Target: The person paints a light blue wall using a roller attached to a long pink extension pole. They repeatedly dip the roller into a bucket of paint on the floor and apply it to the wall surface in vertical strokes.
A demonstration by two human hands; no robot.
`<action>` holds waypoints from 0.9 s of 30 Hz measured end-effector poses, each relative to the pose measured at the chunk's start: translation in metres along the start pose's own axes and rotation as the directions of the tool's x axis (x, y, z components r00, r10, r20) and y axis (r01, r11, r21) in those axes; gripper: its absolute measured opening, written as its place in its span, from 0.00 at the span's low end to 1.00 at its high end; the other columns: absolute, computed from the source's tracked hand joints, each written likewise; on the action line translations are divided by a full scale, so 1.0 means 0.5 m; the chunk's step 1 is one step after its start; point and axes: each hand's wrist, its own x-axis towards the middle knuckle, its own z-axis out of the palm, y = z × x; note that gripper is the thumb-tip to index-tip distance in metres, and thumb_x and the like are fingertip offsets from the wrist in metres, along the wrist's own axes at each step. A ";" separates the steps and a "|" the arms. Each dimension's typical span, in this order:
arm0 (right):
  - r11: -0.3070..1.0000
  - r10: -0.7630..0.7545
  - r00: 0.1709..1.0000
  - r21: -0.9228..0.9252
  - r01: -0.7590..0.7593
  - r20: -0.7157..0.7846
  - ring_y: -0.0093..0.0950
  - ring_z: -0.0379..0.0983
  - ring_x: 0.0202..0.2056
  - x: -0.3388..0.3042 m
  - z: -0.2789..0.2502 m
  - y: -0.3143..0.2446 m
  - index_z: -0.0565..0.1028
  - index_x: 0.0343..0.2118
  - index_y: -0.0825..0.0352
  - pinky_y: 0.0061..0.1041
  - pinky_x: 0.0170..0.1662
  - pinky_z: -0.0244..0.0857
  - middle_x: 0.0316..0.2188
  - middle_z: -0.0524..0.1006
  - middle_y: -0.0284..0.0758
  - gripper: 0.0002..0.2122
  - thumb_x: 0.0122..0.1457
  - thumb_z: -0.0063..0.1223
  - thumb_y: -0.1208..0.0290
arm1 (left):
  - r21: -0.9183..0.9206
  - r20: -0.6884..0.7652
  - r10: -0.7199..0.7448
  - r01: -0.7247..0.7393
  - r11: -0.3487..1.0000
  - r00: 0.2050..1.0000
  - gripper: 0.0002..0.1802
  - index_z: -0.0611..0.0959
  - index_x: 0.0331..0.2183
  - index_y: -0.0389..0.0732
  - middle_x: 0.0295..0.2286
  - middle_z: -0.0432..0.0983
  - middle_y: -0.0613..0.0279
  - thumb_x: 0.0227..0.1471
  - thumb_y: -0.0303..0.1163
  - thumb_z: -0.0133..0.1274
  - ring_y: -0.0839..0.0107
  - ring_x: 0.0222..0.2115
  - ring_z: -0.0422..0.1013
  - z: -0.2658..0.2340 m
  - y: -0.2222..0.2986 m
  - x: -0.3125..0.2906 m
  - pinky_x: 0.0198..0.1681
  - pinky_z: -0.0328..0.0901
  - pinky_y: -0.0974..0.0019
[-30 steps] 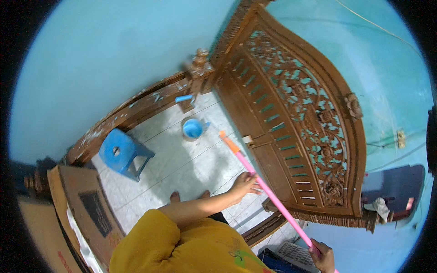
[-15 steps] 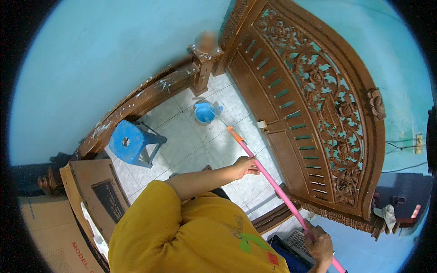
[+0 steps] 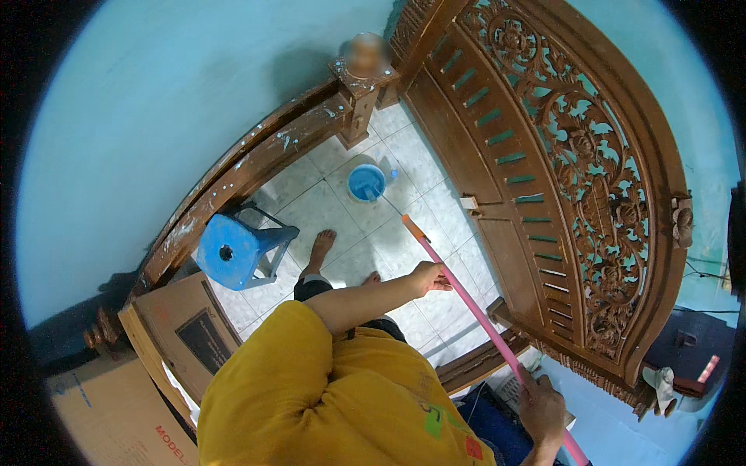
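A long pink pole [image 3: 486,322] slants across the view, with an orange grip [image 3: 414,227] and a thin metal rod at its far end; it looks like a paint roller on an extension pole. The rod reaches into a small blue bucket [image 3: 366,177] of blue paint on the floor, and the roller head is hard to make out there. My left hand [image 3: 430,279] is closed around the pole just below the orange grip. Lower down, at the right, my right hand [image 3: 542,412] grips the same pole near its rear end.
A blue plastic stool [image 3: 233,248] stands left of my bare foot [image 3: 322,247]. Paint-spotted wooden rails [image 3: 256,155] run along the blue wall. A carved wooden headboard [image 3: 590,194] leans at the right. Cardboard boxes [image 3: 116,412] sit at lower left.
The view has shifted, so the bucket, stool and headboard appear farther right, and my foot now shows. The pole's far end still points to the bucket, held by both hands.
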 end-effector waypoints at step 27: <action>0.981 0.173 0.967 0.060 -0.187 0.188 0.45 0.74 0.27 0.150 -0.019 -0.268 0.74 0.54 0.53 0.43 0.31 0.70 0.29 0.70 0.42 0.17 0.62 0.49 0.68 | 0.173 -0.120 -0.140 0.160 0.972 0.983 0.14 0.77 0.30 0.27 0.26 0.77 0.47 0.59 0.29 0.45 0.56 0.26 0.78 -0.182 0.151 0.028 0.32 0.78 0.56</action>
